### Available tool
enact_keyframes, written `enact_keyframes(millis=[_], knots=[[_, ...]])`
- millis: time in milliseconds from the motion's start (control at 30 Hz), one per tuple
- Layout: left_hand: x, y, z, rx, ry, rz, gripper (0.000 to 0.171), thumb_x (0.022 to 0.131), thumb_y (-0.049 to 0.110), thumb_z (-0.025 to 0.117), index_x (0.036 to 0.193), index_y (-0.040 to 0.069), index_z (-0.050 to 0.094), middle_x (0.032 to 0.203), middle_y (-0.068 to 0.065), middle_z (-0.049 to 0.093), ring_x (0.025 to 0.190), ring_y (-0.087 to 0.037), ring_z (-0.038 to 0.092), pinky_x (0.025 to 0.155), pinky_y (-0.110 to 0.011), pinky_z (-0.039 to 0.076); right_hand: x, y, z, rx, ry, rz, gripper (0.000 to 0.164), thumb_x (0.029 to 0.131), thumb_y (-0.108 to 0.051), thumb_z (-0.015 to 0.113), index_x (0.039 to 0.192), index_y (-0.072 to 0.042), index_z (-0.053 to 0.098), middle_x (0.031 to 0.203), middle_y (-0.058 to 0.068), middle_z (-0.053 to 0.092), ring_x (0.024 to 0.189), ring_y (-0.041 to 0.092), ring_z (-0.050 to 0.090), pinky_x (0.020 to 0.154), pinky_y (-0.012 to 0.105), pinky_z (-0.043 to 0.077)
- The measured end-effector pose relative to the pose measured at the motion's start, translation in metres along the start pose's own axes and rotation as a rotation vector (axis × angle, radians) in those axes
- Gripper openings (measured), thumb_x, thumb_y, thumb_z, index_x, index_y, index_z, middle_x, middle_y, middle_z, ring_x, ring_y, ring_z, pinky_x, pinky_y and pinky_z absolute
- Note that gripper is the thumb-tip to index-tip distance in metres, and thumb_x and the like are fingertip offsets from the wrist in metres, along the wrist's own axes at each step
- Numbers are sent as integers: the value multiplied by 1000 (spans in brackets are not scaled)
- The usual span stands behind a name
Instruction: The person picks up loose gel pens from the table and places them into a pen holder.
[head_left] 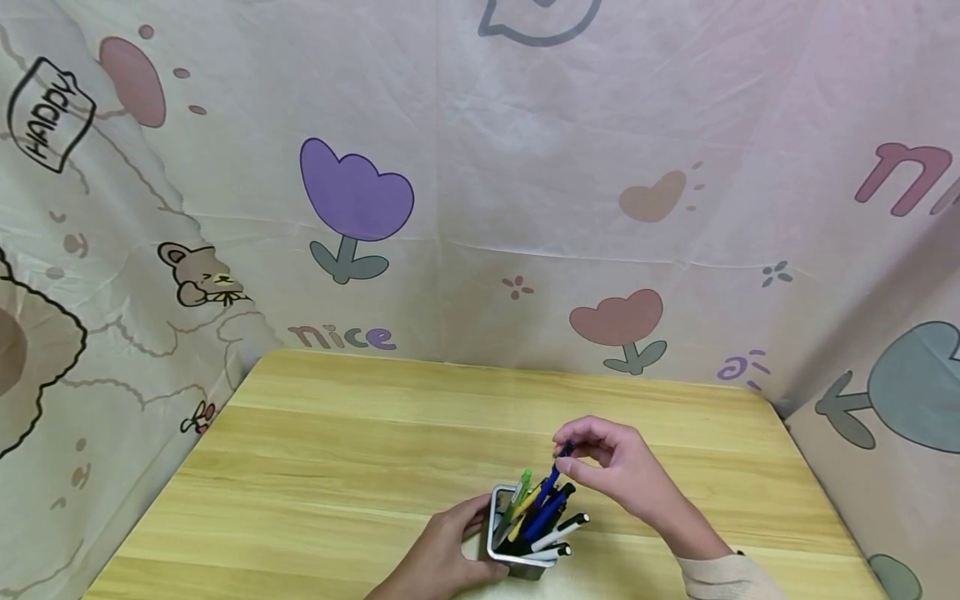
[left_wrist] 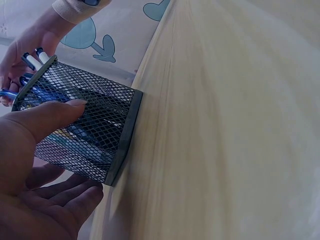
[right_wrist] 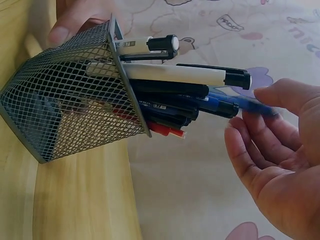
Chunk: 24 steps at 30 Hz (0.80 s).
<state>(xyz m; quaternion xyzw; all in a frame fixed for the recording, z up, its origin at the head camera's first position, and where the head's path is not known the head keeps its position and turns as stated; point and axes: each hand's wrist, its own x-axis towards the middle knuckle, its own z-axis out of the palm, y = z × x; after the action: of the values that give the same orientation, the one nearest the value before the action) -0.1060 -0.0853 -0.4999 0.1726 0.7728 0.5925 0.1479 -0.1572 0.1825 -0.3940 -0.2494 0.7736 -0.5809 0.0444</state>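
A black wire-mesh pen holder stands on the wooden table, full of pens. My left hand grips it from the side, thumb on the near face of the mesh and the other fingers around the far side. Between thumb and fingertips, my right hand pinches the upper end of a blue pen, whose lower part is among the other pens. Around it are a green pen, white pens with black ends, more dark blue pens and a red one.
The light wooden table stretches out behind and to both sides of the holder. A pale cloth backdrop printed with flowers and cartoons hangs along its back and sides.
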Motion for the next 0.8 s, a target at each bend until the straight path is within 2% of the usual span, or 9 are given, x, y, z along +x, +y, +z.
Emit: enact_keyframes(millis=[133, 367, 600, 800], knots=[[-1, -2, 0, 18, 5, 45, 83, 77, 18, 89, 149, 1, 51, 148, -19, 59, 132, -31, 63, 108, -23, 53, -1, 2, 0, -12, -5, -1, 18, 91, 1, 73, 107, -6, 70, 101, 10, 73, 93, 6, 71, 86, 23, 63], [0, -1, 0, 19, 1, -5, 85, 77, 21, 89, 150, 1, 50, 149, -19, 58, 133, -30, 63, 108, -24, 53, -3, 4, -1, -32, -17, 24, 15, 93, -10, 76, 107, -9, 71, 103, 8, 73, 94, 15, 72, 86, 24, 63], [-1, 0, 1, 24, 9, -16, 86, 76, 20, 89, 149, -2, 49, 146, -20, 60, 133, -34, 63, 109, -26, 54, -8, 6, -3, -48, 5, 31, 14, 94, -10, 74, 107, -9, 71, 103, 8, 73, 94, 12, 71, 87, 23, 62], [0, 0, 1, 13, 7, -56, 87, 76, 20, 89, 150, 0, 49, 144, -18, 62, 133, -34, 62, 108, -29, 55, -12, 8, -5, -72, 35, 67, 12, 96, -12, 72, 108, -11, 71, 103, 8, 73, 94, 10, 70, 85, 22, 62]])
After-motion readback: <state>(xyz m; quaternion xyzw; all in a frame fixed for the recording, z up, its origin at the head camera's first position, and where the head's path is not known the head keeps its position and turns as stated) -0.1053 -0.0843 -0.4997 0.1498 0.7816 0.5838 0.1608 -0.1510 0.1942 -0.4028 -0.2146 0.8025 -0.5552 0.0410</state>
